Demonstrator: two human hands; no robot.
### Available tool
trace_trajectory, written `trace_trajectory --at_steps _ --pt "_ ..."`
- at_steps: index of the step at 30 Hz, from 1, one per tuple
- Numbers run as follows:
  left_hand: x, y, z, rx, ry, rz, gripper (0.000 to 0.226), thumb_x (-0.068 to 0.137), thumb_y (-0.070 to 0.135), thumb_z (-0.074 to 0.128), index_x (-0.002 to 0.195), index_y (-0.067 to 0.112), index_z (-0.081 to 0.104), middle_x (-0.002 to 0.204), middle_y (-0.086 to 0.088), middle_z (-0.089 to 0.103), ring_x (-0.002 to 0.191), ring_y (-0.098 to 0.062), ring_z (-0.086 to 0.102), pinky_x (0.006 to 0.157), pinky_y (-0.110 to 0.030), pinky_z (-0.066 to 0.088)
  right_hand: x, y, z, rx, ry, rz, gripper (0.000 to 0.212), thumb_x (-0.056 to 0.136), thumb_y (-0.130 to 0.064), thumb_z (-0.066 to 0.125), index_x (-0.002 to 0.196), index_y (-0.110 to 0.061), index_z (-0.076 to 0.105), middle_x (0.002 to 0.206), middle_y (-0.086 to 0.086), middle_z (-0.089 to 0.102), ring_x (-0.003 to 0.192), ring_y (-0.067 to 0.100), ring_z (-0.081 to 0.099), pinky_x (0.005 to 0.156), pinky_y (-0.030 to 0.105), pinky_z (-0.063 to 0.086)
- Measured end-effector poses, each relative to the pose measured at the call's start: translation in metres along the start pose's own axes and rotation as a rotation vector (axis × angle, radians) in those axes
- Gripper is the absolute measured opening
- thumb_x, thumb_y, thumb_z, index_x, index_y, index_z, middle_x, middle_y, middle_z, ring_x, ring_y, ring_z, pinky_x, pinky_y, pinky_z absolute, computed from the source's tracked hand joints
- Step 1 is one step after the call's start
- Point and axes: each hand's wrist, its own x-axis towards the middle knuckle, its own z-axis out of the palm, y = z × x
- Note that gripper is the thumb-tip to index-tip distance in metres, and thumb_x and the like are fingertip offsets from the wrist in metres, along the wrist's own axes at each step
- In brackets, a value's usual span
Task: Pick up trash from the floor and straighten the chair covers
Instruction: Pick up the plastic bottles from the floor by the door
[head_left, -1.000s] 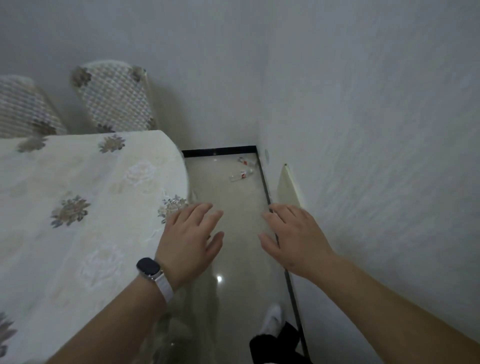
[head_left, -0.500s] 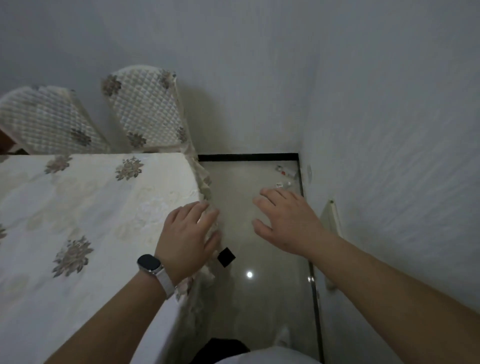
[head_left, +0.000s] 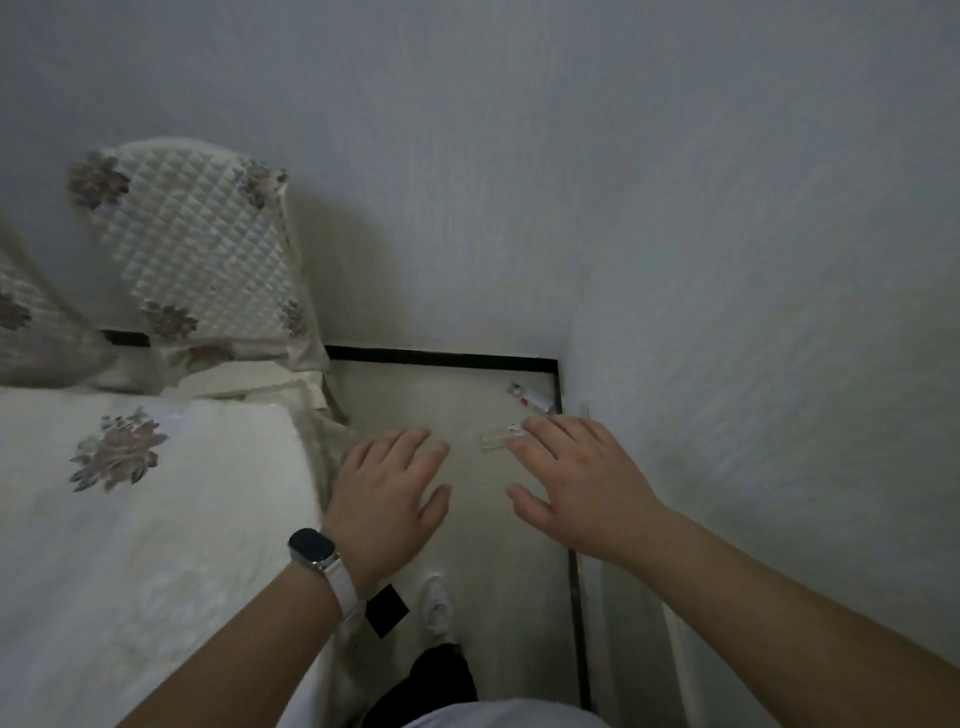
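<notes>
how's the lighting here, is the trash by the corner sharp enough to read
Head view: dim, flat, greyish light. Head view: the chair cover throws a soft shadow on the wall. Head view: the trash near the corner is small and soft, print unreadable.

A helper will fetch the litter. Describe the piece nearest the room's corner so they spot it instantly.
Follow the black skirting along the far wall to its right corner. On the floor just inside lies the red-marked litter; the neighbouring piece, by the right hand, is clear.
</notes>
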Motion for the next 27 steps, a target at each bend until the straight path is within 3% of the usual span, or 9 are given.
trace_trajectory --at_steps 9,13,17,27 --pt "0.175 -0.058 0.030 -0.064 -0.035 0.154 0.043 0.081 0.036 0.072 0.119 0.018 0.066 0.123 -0.008 0.065 0.113 -0.029 0.062 0.094 -0.044 0.046 0.116 0.078 -0.005 -0.042 -0.018 0.146 0.047 0.087 -0.045 0.046 0.113 -0.014 0.068 0.121 0.008 0.065 0.106 0.028 0.061 0.091 0.041 0.049" --pt "0.222 -0.073 0.039 -0.080 -0.058 0.190 0.041 0.084 0.038 0.057 0.118 0.017 0.067 0.122 -0.007 0.065 0.112 -0.029 0.061 0.094 -0.042 0.045 0.150 0.103 0.007 -0.014 -0.005 0.201 0.045 0.086 -0.045 0.046 0.111 -0.015 0.069 0.117 0.007 0.066 0.105 0.028 0.062 0.090 0.039 0.049" --pt "0.267 -0.086 0.060 -0.081 -0.115 0.163 0.042 0.085 0.035 0.065 0.122 0.016 0.064 0.126 -0.009 0.063 0.115 -0.031 0.059 0.097 -0.044 0.044 0.187 0.143 0.031 0.025 -0.016 0.193 0.045 0.086 -0.043 0.046 0.109 -0.013 0.069 0.116 0.008 0.066 0.102 0.029 0.062 0.088 0.039 0.048" --pt "0.392 -0.095 0.110 0.028 -0.232 0.001 0.040 0.085 0.038 0.057 0.120 0.019 0.064 0.124 -0.007 0.064 0.111 -0.029 0.061 0.093 -0.042 0.047 0.301 0.262 0.097 0.144 -0.150 0.230 0.050 0.088 -0.047 0.046 0.119 -0.014 0.065 0.118 0.007 0.064 0.103 0.028 0.060 0.087 0.040 0.047"
